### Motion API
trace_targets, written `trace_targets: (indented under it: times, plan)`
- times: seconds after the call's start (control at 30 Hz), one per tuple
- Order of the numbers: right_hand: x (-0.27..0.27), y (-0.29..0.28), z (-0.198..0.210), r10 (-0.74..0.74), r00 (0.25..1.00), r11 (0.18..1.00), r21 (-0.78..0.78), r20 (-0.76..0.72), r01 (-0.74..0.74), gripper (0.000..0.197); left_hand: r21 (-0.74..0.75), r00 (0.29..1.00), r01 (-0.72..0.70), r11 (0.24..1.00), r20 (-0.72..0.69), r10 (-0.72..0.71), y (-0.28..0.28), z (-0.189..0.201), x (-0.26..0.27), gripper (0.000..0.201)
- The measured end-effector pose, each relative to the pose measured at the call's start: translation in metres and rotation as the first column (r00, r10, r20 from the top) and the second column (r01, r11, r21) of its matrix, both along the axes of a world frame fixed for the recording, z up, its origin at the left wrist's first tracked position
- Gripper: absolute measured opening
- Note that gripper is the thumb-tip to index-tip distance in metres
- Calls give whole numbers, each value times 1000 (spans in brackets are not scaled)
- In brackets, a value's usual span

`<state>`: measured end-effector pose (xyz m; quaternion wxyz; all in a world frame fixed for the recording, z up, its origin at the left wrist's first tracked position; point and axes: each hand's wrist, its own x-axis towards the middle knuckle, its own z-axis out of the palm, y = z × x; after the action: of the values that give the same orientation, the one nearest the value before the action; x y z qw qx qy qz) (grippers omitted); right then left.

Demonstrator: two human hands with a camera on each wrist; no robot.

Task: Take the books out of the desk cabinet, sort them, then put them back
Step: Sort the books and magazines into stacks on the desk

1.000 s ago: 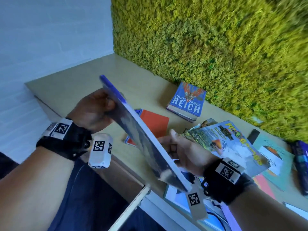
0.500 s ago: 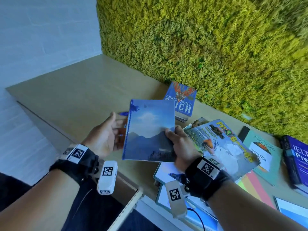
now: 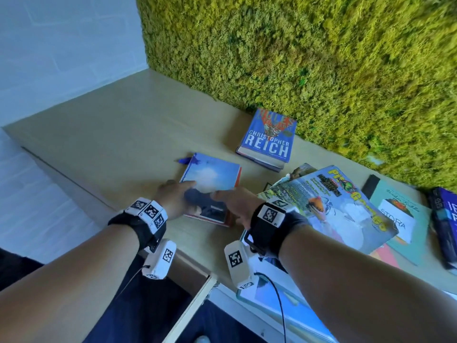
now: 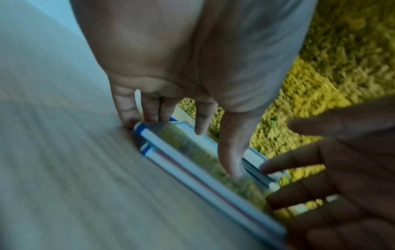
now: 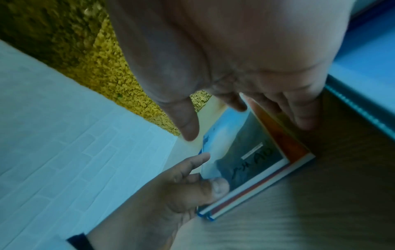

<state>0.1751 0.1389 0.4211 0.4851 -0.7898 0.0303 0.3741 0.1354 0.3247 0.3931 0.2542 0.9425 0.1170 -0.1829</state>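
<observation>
A thin blue book (image 3: 212, 174) with a sky and mountain cover lies flat on an orange book (image 3: 239, 173) on the wooden desk (image 3: 123, 134). My left hand (image 3: 173, 196) touches its near left corner. The thumb lies on the cover (image 5: 241, 148) and the straight fingers (image 4: 149, 111) stand against the spine side. My right hand (image 3: 230, 199) hovers at the near right edge, fingers relaxed and spread (image 5: 241, 108), holding nothing. The orange cover (image 5: 284, 143) sticks out on the right.
A blue Christopher Reich novel (image 3: 268, 142) lies by the moss wall (image 3: 296, 58). To the right lie a games magazine (image 3: 329, 201), a teal book (image 3: 400, 219) and a dark blue book (image 3: 445, 219). An open cabinet door (image 3: 190, 308) and more books (image 3: 284, 300) lie below the desk edge.
The blue book, held up in both hands and then in the right, now lies on the orange book. The right hand has let go, and the left hand has come onto its corner.
</observation>
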Motion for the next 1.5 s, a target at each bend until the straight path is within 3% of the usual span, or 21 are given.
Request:
trace_targets:
  times: [0.07, 0.13, 0.23, 0.37, 0.43, 0.47, 0.53, 0.6, 0.63, 0.77, 0.93, 1.07, 1.13, 1.23, 1.3, 1.5]
  plan:
    - [-1, 3, -6, 81, 997, 996, -39, -7, -81, 14, 114, 997, 71, 991, -46, -67, -7, -9, -6, 94]
    - [-2, 4, -9, 102, 995, 994, -46, 24, -101, 17, 163, 997, 47, 985, -61, -37, -11, -19, -11, 97]
    - [-7, 1, -15, 18, 994, 1000, 2, 108, -18, 27, 183, 998, -18, 983, 57, 8, -13, -21, -15, 78]
    - [-21, -7, -9, -3, 980, 999, 52, 198, -8, 63, 175, 1000, -10, 985, 0, 10, -15, -11, -16, 88]
    - [-29, -23, 8, 0, 975, 993, 115, 224, -26, 75, 159, 998, -12, 987, 62, 2, -30, -2, -12, 78]
    - [-34, -38, 18, 2, 968, 991, 132, 253, -37, 75, 121, 991, 3, 993, 135, -19, -41, 5, -8, 71]
    - [-42, -77, 39, 16, 953, 986, 152, 304, -66, 45, -41, 957, 83, 996, 281, -68, -71, 22, 5, 62]
    - [-50, -129, 53, -23, 952, 984, 173, 306, -32, 16, -163, 945, 196, 967, 294, -142, -104, 38, 16, 66]
    - [-54, -157, 57, -71, 949, 988, 151, 308, 25, 14, -176, 949, 240, 955, 251, -192, -118, 43, 19, 72]
    - [-80, -258, 45, -281, 921, 955, -14, 270, 295, 18, -42, 959, 260, 965, 123, -253, -146, 44, 25, 96]
    - [-103, -312, 18, -424, 885, 897, -49, 192, 440, 14, 4, 964, 231, 973, 132, -230, -162, 60, 29, 79]
    - [-95, -340, 25, -467, 854, 876, -15, 227, 483, 17, -44, 963, 179, 983, 214, -166, -170, 87, 38, 73]
    - [-86, -359, 36, -489, 837, 865, 15, 246, 501, 15, -226, 979, 128, 966, 185, -87, -174, 105, 45, 72]
    - [-79, -383, 48, -506, 823, 860, 82, 259, 503, 15, -530, 976, 92, 843, 217, 30, -190, 130, 54, 37]
    - [-78, -395, 48, -490, 837, 871, 112, 242, 478, 19, -588, 963, 140, 797, 268, 29, -206, 137, 58, 36]
    - [-59, -419, 46, -404, 886, 914, 144, 229, 379, 21, -342, 892, 120, 932, 449, 50, -233, 153, 57, 36]
